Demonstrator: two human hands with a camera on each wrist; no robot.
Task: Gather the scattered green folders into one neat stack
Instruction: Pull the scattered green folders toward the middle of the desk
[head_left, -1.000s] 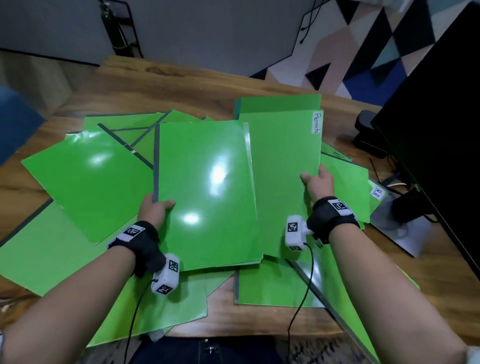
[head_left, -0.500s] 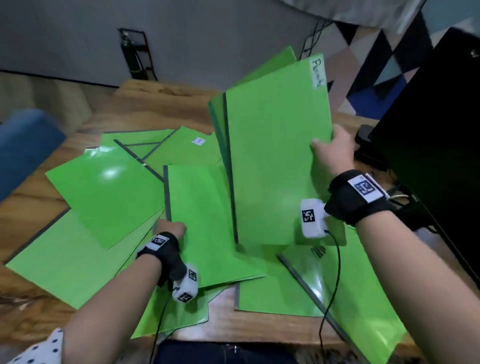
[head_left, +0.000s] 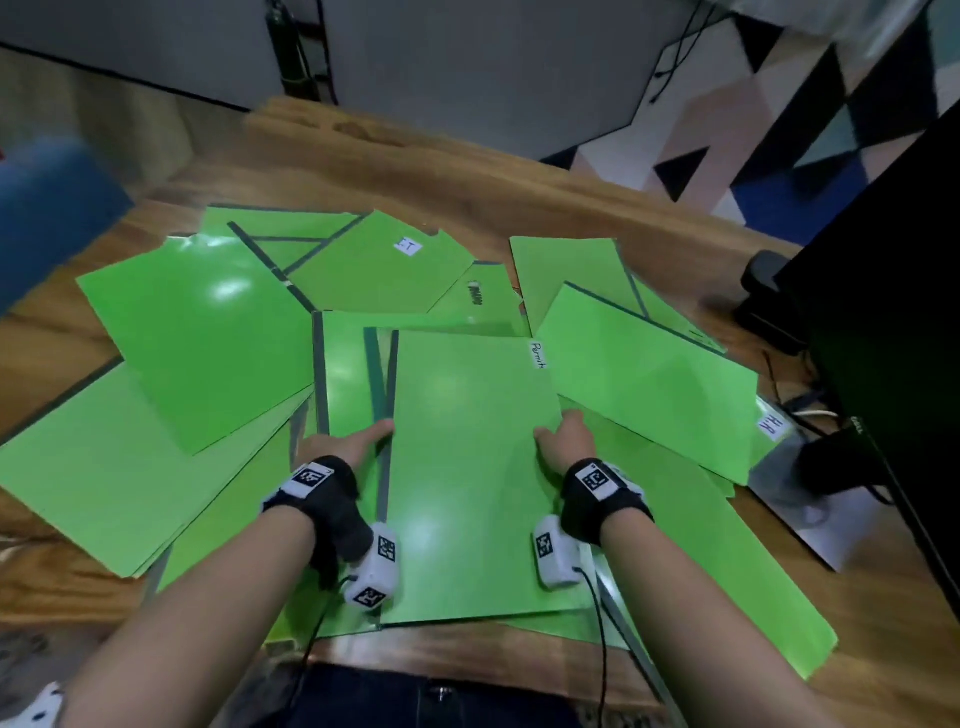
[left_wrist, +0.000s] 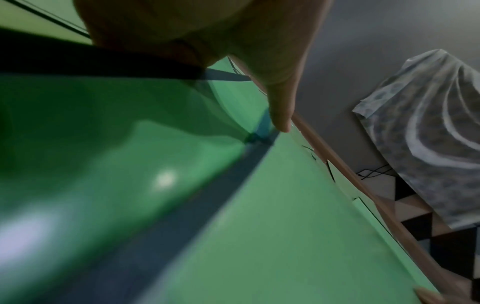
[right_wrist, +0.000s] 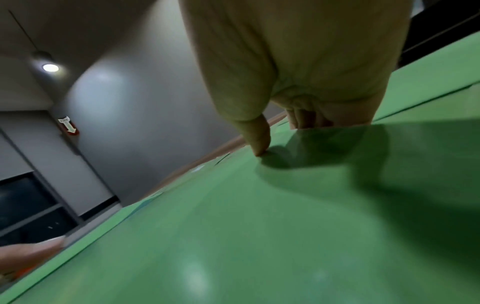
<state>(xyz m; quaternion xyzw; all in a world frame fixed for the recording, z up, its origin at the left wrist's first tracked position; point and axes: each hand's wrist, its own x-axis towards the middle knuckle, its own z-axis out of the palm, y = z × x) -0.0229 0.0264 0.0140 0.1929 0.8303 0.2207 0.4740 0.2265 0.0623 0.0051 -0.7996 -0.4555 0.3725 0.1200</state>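
Observation:
A matte green folder labelled "Permit" (head_left: 467, 467) lies flat on top of a pile in front of me. My right hand (head_left: 563, 439) grips its right edge, thumb (right_wrist: 258, 142) pressed on top and fingers curled underneath. My left hand (head_left: 358, 441) holds the left side of the pile. Its thumb (left_wrist: 280, 115) points along the dark spine of the glossy folder (head_left: 348, 384) below, and its fingers are hidden under a folder edge. More green folders lie scattered: a large one at the left (head_left: 197, 343), one labelled "IT" (head_left: 384, 265) at the back, one at the right (head_left: 649, 374).
The wooden table (head_left: 467, 176) carries everything. A black monitor (head_left: 893, 312) on a grey stand (head_left: 800, 509) closes off the right side, with cables beside it. A folder (head_left: 737, 613) overhangs the near right edge. A blue blurred shape (head_left: 47, 208) sits at the far left.
My right hand had lifted the "Permit" folder upright; now it lies flat on the folder that my left hand holds. Both hands have come closer together.

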